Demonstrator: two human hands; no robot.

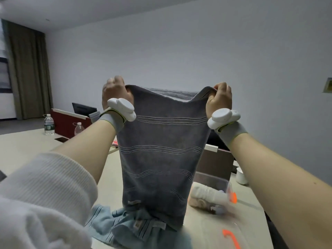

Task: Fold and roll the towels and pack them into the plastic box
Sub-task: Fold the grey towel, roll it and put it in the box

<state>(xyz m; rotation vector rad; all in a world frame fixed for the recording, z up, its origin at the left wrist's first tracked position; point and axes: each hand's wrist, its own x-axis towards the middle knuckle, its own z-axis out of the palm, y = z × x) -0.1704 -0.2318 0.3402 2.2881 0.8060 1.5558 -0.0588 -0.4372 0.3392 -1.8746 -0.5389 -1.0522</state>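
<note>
A dark grey towel point(159, 159) with thin stripes hangs upright in the air in front of me. My left hand point(115, 92) grips its top left corner and my right hand point(220, 97) grips its top right corner. Its lower edge touches a light blue striped towel point(115, 225) lying crumpled on the table. To the right stands the clear plastic box point(218, 180) with an orange latch; rolled white and pinkish towels point(204, 194) lie inside it. The grey towel hides the box's left part.
The beige table point(25, 142) carries two water bottles point(48, 124) at the far left, a white cup point(241, 175) at the right and the box's clear lid with an orange clip point(231, 238) in front. A dark wooden divider point(70, 121) and a monitor stand behind.
</note>
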